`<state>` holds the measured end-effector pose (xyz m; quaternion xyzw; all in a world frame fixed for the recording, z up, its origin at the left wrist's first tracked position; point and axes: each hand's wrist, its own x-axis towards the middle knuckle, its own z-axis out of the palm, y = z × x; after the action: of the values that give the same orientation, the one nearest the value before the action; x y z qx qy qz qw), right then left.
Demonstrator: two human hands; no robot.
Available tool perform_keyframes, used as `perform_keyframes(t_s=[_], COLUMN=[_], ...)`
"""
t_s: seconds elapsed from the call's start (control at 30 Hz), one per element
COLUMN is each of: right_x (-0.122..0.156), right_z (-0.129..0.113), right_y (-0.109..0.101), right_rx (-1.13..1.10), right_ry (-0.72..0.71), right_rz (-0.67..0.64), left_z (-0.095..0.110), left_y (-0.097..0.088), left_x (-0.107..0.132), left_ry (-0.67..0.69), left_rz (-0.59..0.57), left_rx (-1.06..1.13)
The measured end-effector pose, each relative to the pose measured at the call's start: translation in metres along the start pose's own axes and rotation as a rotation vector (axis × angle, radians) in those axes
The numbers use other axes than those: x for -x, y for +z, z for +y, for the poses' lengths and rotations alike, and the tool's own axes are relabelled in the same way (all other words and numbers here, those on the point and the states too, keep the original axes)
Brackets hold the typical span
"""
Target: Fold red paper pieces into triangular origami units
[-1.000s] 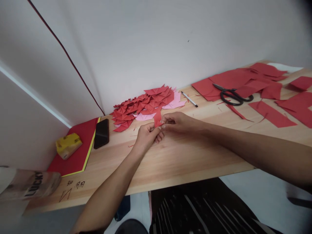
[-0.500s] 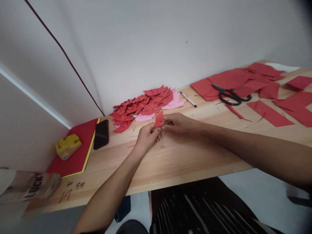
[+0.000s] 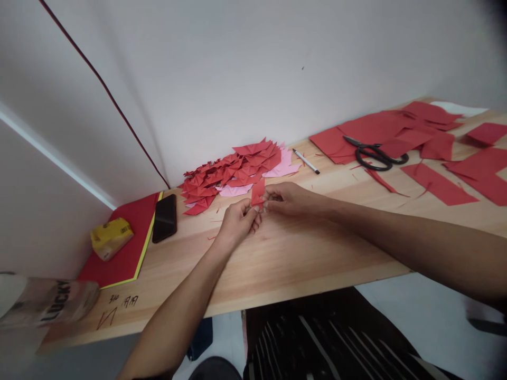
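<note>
Between my two hands is a small piece of red paper (image 3: 258, 191), standing up from the fingers. My left hand (image 3: 240, 217) pinches its lower left edge, with the thumb on top. My right hand (image 3: 287, 199) grips the paper's lower right side with curled fingertips. Just behind the hands lies a heap of folded red paper pieces (image 3: 233, 171) against the wall. Pink folded papers (image 3: 283, 164) show under and beside that heap. The lower part of the held paper is partly covered by fingers.
Black-handled scissors (image 3: 376, 155) lie on red paper sheets (image 3: 372, 129) at the right. A pen (image 3: 306, 161) rests near the wall. To the left are a phone (image 3: 164, 218), a red folder (image 3: 129, 258) with a yellow packet (image 3: 111, 237), and a clear container (image 3: 67, 301) marked LUCKY.
My left thumb and fingers have shifted slightly on the red paper, and its lower edge sits a little differently between them. Everything else stays in place.
</note>
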<state>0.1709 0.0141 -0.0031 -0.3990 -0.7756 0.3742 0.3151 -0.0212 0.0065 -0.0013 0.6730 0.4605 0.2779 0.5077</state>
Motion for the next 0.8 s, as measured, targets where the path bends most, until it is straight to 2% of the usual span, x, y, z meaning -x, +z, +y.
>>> perform_keyframes(t_s=[0.27, 0.6, 0.8], right_x=[0.0021, 0.0000, -0.0008], right_z=[-0.0105, -0.0033, -0.0042], right_y=[0.0046, 0.0034, 0.0025], right_rx=[0.059, 0.006, -0.089], right_ry=[0.008, -0.035, -0.069], right_rz=[-0.014, -0.020, -0.059], left_z=[-0.0029, 0.0049, 0.0016], left_y=[0.0029, 0.0016, 0.0033], left_x=[0.0021, 0.0022, 0.0019], left_ry=[0.056, -0.014, 0.021], left_rz=[0.062, 0.024, 0.048], left_rx=[-0.138, -0.059, -0.026])
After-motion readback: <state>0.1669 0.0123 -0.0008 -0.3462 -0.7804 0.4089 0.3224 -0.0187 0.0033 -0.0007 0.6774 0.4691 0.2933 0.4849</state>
